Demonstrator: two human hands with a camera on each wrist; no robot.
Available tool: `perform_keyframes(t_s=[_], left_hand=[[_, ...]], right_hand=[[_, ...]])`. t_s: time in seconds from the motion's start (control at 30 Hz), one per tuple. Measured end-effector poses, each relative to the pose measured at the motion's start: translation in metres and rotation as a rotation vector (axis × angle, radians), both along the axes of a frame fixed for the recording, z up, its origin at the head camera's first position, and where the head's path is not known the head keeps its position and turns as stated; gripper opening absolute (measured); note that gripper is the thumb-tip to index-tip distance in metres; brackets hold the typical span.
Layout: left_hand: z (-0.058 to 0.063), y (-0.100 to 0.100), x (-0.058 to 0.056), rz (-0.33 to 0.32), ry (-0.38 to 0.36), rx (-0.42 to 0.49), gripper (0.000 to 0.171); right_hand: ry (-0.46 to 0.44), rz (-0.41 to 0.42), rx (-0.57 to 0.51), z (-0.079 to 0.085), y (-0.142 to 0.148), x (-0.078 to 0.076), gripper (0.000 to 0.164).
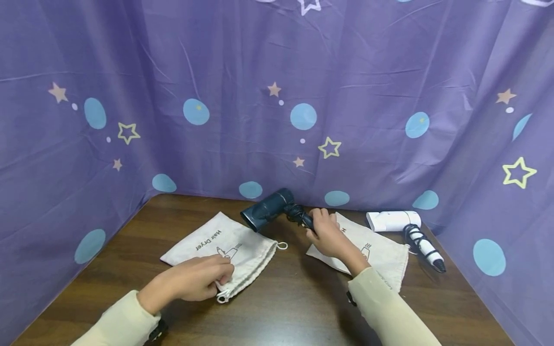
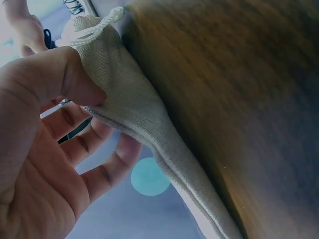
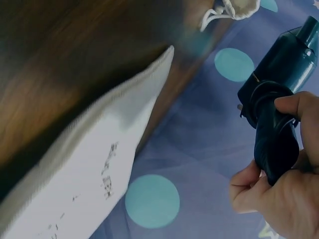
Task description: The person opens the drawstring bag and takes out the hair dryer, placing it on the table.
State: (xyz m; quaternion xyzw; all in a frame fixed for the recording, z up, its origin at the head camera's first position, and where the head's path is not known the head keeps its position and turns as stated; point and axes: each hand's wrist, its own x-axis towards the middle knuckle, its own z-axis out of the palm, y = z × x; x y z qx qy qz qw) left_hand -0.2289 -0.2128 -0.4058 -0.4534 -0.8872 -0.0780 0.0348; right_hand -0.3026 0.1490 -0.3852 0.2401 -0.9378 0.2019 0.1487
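Note:
My right hand (image 1: 326,233) grips the handle of a dark blue hair dryer (image 1: 268,209), its cord wound around the handle. The nozzle points left, over the far side of a white drawstring bag (image 1: 207,240) printed "Hair Dryer". At the near corner of that bag's mouth is my left hand (image 1: 195,276), pinching the cloth with the thumb (image 2: 84,84) on one face and fingers behind. In the right wrist view the dryer's handle (image 3: 274,144) sits between thumb and fingers.
Beneath my right forearm lies a second printed drawstring bag (image 1: 381,259). A white hair dryer (image 1: 394,221) with a black cord wrapped on its handle rests at the table's right. Purple curtain (image 1: 259,57) walls border the wooden table (image 1: 281,312) at the back and sides.

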Motion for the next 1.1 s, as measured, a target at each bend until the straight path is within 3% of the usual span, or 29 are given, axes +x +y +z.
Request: perform_keyframes(t_s=[0.17, 0.57, 1.1], left_hand=[[0.001, -0.001, 0.001, 0.001, -0.011, 0.010, 0.037], [0.003, -0.001, 0.002, -0.003, 0.006, 0.032, 0.035], [0.002, -0.002, 0.002, 0.000, 0.018, 0.039, 0.036]], right_hand=[[-0.044, -0.050, -0.019, -0.003, -0.017, -0.008, 0.031], [-0.019, -0.230, -0.036, -0.022, -0.048, -0.024, 0.030], [-0.101, -0.323, 0.029, -0.041, -0.074, -0.029, 0.032]])
